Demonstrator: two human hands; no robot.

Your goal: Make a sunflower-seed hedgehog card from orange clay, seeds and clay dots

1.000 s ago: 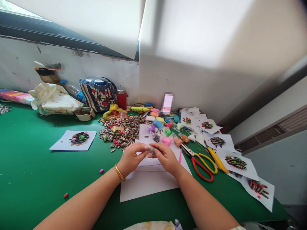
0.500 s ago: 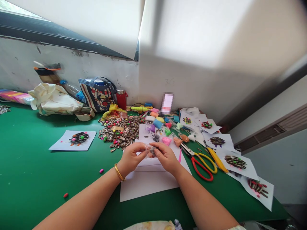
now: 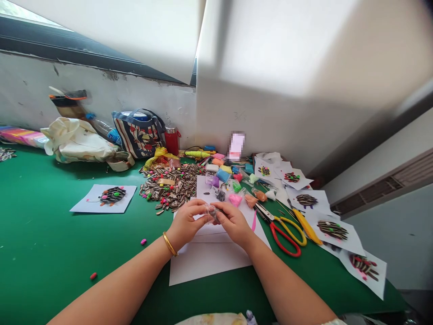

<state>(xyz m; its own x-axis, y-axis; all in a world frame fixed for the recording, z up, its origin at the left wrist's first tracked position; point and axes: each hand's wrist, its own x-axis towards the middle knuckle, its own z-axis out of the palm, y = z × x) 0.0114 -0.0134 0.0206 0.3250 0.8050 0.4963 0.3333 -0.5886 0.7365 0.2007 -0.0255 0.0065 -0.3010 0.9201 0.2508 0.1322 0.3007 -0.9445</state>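
Note:
Both hands meet over the white paper [image 3: 216,266], pinching a small clear plastic bag [image 3: 212,214] with something dark grey inside, which looks like modelling clay. My left hand [image 3: 189,221] is closed on the bag's left side, a gold bangle at the wrist. My right hand [image 3: 233,222] grips the grey lump end from the right; fingertips hide part of it. Just beyond the hands lie bagged clay lumps, among them a pink one [image 3: 235,199], an orange one [image 3: 251,200] and a black one [image 3: 220,195]. A lone sunflower seed [image 3: 206,193] rests on the paper.
A heap of sunflower seeds [image 3: 176,187] spreads behind my left hand. Scissors [image 3: 279,225] and a yellow utility knife [image 3: 306,225] lie right. Seed-decorated cards [image 3: 368,271] line the right edge; another card [image 3: 91,198] lies left. Bags [image 3: 138,135] stand along the wall.
The fingers have shifted slightly around the small plastic bag, and my left fingers sit a little closer over it. Everything else stays in place.

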